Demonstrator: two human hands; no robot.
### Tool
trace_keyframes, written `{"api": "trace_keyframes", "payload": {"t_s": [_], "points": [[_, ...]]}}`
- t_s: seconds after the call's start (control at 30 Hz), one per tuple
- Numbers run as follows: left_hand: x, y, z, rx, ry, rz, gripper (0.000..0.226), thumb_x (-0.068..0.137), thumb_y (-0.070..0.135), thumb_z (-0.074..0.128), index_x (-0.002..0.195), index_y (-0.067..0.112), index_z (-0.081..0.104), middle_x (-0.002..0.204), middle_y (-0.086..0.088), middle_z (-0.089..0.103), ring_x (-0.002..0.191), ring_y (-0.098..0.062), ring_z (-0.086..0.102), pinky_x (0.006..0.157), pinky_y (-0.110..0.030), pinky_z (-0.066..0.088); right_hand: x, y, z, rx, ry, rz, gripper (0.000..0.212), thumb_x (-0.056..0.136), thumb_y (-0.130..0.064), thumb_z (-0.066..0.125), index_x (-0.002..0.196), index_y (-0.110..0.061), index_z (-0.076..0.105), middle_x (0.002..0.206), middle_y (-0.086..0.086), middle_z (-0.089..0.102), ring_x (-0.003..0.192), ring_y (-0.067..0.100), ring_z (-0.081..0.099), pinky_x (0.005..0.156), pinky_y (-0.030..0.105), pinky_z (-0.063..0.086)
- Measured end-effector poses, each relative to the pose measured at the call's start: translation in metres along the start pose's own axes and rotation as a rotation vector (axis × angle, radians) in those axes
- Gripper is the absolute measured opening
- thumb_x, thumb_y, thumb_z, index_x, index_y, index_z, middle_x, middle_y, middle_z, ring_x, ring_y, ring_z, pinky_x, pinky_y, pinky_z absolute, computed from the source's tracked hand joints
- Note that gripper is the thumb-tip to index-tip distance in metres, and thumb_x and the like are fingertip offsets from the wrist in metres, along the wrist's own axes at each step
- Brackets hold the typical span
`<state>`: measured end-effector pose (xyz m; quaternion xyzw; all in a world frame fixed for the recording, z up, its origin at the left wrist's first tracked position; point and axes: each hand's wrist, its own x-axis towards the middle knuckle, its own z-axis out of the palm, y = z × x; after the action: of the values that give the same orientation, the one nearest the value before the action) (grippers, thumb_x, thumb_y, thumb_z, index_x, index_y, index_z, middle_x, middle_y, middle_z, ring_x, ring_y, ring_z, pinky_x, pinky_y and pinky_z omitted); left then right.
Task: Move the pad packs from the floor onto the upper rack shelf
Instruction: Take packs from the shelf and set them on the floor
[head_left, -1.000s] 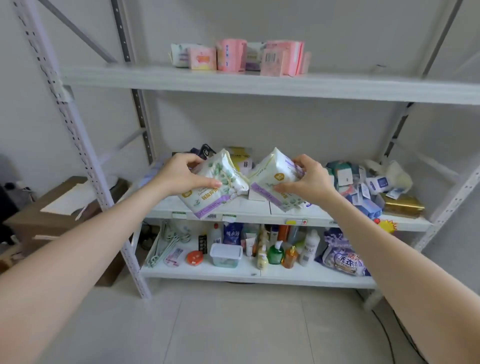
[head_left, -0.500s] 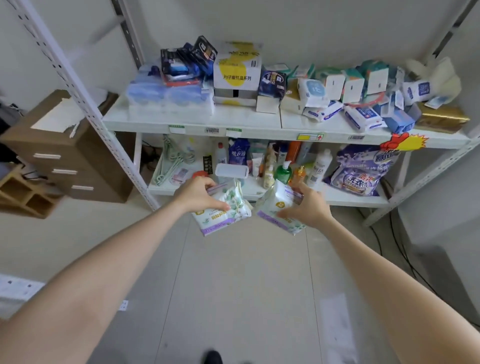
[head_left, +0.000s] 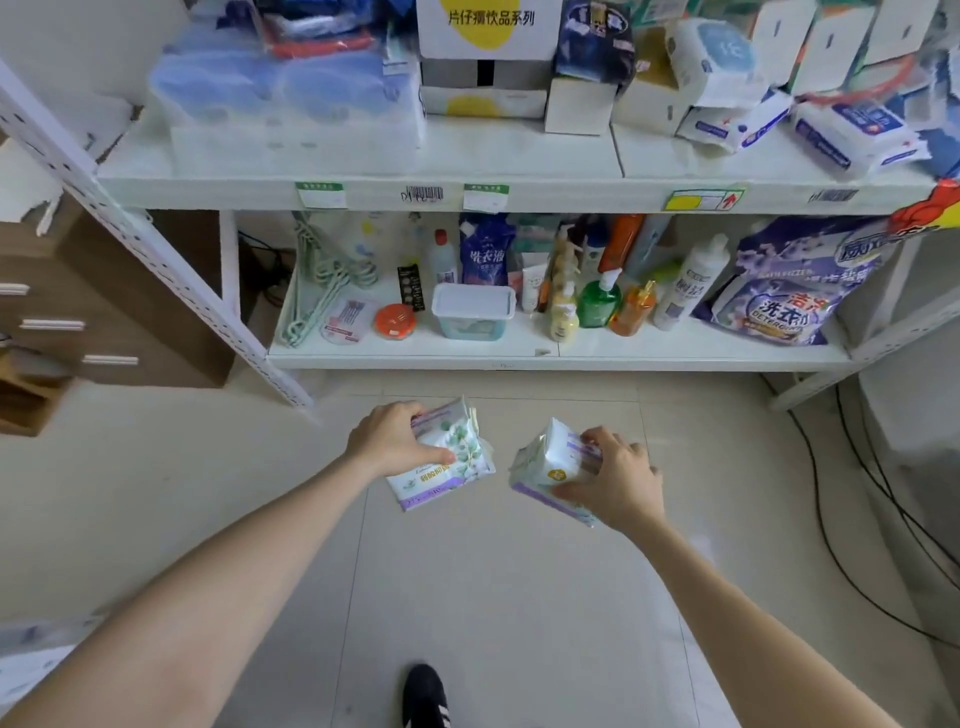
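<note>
Two in play: left pad pack (head_left: 451, 467) lies at 9 o'clock of right pad pack (head_left: 551, 461), apart, with a strip of floor (head_left: 493, 597) showing between them.
Left hand (head_left: 395, 441): curled round the left pad pack, thumb pressed on its printed leaf face, fingers behind the far edge; the pack sticks out at the hand's 3 to 4 o'clock.
Right hand (head_left: 618, 483): clasps the right pad pack from its 3 o'clock side, thumb along the near purple edge; the pack stands tilted on edge at the hand's 9 o'clock.
Height: both packs are low over the tiles; contact with the floor cannot be told.
Rack: bottom shelf (head_left: 519, 359) at 12 o'clock of both hands, middle shelf (head_left: 519, 166) above it.
Shoe (head_left: 425, 693): black, at 6 o'clock, well apart from the packs.
Cables (head_left: 857, 519): at 3 o'clock of the right hand.
</note>
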<state>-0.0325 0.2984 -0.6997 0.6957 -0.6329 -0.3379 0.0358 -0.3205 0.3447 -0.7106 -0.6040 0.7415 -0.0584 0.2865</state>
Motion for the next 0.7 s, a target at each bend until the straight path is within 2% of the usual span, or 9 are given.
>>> {"api": "trace_keyframes", "payload": {"t_s": [0.1,0.3,0.53,0.7], "points": [[0.046,-0.03,0.036,0.005,0.006,0.006,0.051,0.053,0.058,0.081,0.084,0.025,0.058,0.083,0.012,0.06,0.08,-0.015,0.06,0.061,-0.026,0.042,0.029,0.012,0.045,-0.021,-0.01,0.008,0.064,0.062,-0.056,0.074,0.118,-0.034,0.05,0.109,-0.015,0.056,0.107,0.016,0.046,0.079,0.032,0.03],[0.147,-0.086,0.128,0.024,-0.02,0.033,0.048,0.056,0.055,0.081,0.087,0.028,0.057,0.086,0.013,0.057,0.08,-0.013,0.057,0.062,-0.025,0.041,0.105,0.054,0.147,-0.015,-0.049,-0.02,0.067,0.065,-0.052,0.076,0.123,-0.035,0.049,0.115,-0.017,0.053,0.114,0.014,0.043,0.081,0.03,0.029],[0.26,-0.155,0.236,0.086,-0.019,0.116,0.057,0.056,0.058,0.078,0.101,0.028,0.06,0.094,0.01,0.059,0.088,-0.016,0.057,0.073,-0.03,0.048,0.19,0.112,0.277,-0.003,-0.048,-0.109,0.068,0.064,-0.053,0.076,0.124,-0.036,0.048,0.113,-0.02,0.051,0.114,0.013,0.042,0.088,0.032,0.036],[0.321,-0.198,0.299,0.124,-0.016,0.157,0.064,0.055,0.059,0.078,0.108,0.029,0.061,0.097,0.01,0.057,0.095,-0.016,0.057,0.077,-0.031,0.049,0.234,0.146,0.36,-0.046,-0.024,-0.185,0.07,0.062,-0.053,0.075,0.124,-0.036,0.049,0.117,-0.019,0.054,0.113,0.014,0.043,0.088,0.031,0.035]]}}
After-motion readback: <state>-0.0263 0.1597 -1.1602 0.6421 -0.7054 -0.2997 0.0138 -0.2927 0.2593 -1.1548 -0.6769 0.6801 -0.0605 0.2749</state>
